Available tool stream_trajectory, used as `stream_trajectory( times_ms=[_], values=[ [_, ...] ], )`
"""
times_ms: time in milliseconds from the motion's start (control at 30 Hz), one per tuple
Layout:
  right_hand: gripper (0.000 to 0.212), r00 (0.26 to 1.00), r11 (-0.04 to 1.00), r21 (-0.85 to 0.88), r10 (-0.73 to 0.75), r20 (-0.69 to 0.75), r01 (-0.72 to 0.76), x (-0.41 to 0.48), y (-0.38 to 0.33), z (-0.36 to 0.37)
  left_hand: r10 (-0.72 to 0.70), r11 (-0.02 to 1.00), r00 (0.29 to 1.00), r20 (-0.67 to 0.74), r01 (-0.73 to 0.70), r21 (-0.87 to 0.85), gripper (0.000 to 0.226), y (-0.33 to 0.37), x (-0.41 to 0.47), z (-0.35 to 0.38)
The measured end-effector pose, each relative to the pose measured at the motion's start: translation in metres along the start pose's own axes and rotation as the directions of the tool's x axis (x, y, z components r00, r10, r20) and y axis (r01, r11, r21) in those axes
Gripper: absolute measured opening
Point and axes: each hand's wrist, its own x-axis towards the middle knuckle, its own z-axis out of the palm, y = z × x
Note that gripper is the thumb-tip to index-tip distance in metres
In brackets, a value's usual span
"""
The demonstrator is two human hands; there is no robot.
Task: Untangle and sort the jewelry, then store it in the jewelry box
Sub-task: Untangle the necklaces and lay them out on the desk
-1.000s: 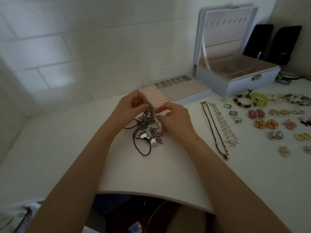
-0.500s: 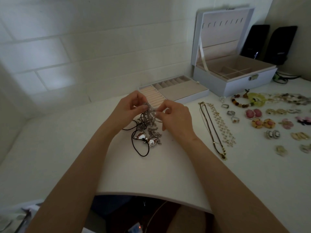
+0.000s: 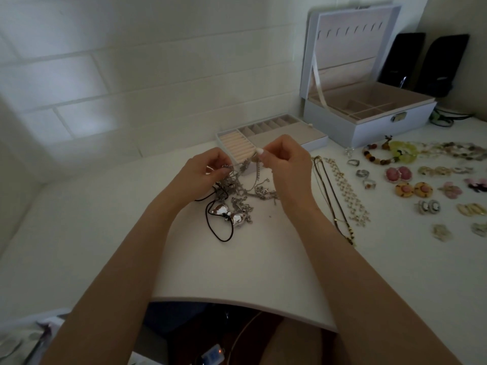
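Note:
A tangle of silver chains (image 3: 246,192) lies on the white table (image 3: 237,259), with a silver bow pendant on a black cord (image 3: 226,217) at its near side. My left hand (image 3: 204,172) pinches chain strands at the tangle's left top. My right hand (image 3: 286,164) pinches a chain end and holds it lifted above the tangle. The white jewelry box (image 3: 369,127) stands open at the back right, its compartments bare. Its removable tray (image 3: 313,142) sits just behind my hands.
Right of my hands lie straightened necklaces (image 3: 340,191), three rings (image 3: 361,172), bead bracelets (image 3: 382,154) and several pairs of earrings (image 3: 413,189). Two black speakers (image 3: 421,61) stand behind the box. The table's front edge curves near my lap.
My right hand has risen and drawn apart from the left, pulling a chain up and out of the tangle. The strands now spread wider over the table.

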Motion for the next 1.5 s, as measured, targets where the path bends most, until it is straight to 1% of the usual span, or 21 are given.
stream_trajectory(
  times_ms=[133, 233, 333, 433, 533, 600, 700, 900, 1033, 1100, 1167, 1233, 1267, 1333, 1367, 1433, 1500],
  values=[
    [0.021, 0.999, 0.984, 0.175, 0.015, 0.031, -0.02, -0.001, -0.007, -0.002, -0.042, 0.996, 0.999, 0.002, 0.042, 0.078, 0.008, -0.002, 0.001, 0.0],
    [0.023, 0.999, 0.969, 0.245, 0.011, 0.03, -0.019, -0.002, -0.011, -0.003, -0.088, 0.988, 0.995, -0.052, 0.094, 0.12, 0.006, -0.004, 0.002, 0.001],
    [0.021, 1.0, 0.971, 0.238, -0.003, 0.027, -0.004, -0.001, -0.009, -0.002, -0.122, 0.981, 0.988, -0.1, 0.135, 0.141, 0.01, -0.005, 0.001, 0.002],
    [0.021, 1.0, 0.971, 0.237, -0.001, 0.024, -0.005, 0.0, -0.009, -0.004, -0.098, 0.979, 0.99, -0.098, 0.114, 0.168, 0.016, -0.004, 0.001, 0.004],
    [0.019, 1.0, 0.962, 0.271, -0.018, 0.018, 0.012, 0.0, -0.01, -0.005, -0.086, 0.956, 0.994, -0.063, 0.1, 0.276, 0.011, -0.007, 0.002, 0.007],
    [0.019, 0.999, 0.955, 0.294, -0.043, 0.016, 0.036, 0.0, -0.012, -0.005, -0.096, 0.938, 0.993, -0.07, 0.114, 0.327, 0.01, -0.01, 0.003, 0.007],
    [0.022, 0.997, 0.939, 0.339, -0.076, 0.034, 0.06, 0.0, -0.015, -0.003, -0.134, 0.917, 0.984, -0.115, 0.167, 0.362, 0.007, -0.014, 0.005, 0.006],
    [0.02, 0.997, 0.928, 0.366, -0.077, 0.001, 0.072, -0.004, -0.022, -0.006, -0.234, 0.892, 0.929, -0.285, 0.322, 0.317, 0.002, -0.02, 0.007, 0.001],
    [0.022, 0.996, 0.935, 0.343, -0.077, -0.041, 0.086, -0.004, -0.026, -0.007, -0.267, 0.862, 0.911, -0.313, 0.371, 0.346, 0.015, -0.028, 0.008, -0.001],
    [0.02, 0.997, 0.939, 0.333, -0.079, -0.023, 0.082, -0.004, -0.026, -0.006, -0.247, 0.899, 0.922, -0.298, 0.333, 0.285, 0.022, -0.025, 0.007, -0.001],
    [0.018, 0.996, 0.949, 0.303, -0.091, 0.011, 0.083, -0.005, -0.025, -0.006, -0.17, 0.967, 0.952, -0.255, 0.21, 0.141, 0.027, -0.013, 0.005, 0.001],
    [0.017, 0.994, 0.957, 0.273, -0.106, 0.031, 0.093, -0.004, -0.024, -0.005, -0.059, 0.998, 0.987, -0.152, 0.06, 0.005, 0.027, 0.0, 0.001, 0.005],
    [0.016, 0.994, 0.959, 0.268, -0.108, 0.036, 0.095, -0.004, -0.024, -0.005, -0.005, 1.0, 0.996, -0.086, 0.003, -0.026, 0.026, 0.004, -0.001, 0.007],
    [0.014, 0.994, 0.959, 0.267, -0.106, 0.037, 0.092, -0.004, -0.023, -0.005, 0.055, 0.998, 0.998, 0.029, -0.054, -0.008, 0.021, 0.006, -0.003, 0.01],
    [0.014, 0.994, 0.96, 0.267, -0.104, 0.036, 0.091, -0.004, -0.023, -0.006, 0.063, 0.998, 0.996, 0.06, -0.064, 0.019, 0.02, 0.005, -0.003, 0.011],
    [0.014, 0.994, 0.96, 0.263, -0.106, 0.031, 0.095, -0.004, -0.023, -0.006, 0.071, 0.996, 0.995, 0.074, -0.075, 0.054, 0.019, 0.004, -0.003, 0.013],
    [0.015, 0.993, 0.961, 0.258, -0.112, 0.025, 0.102, -0.004, -0.023, -0.005, 0.071, 0.995, 0.995, 0.069, -0.076, 0.066, 0.012, 0.004, -0.002, 0.015]
  ],
)
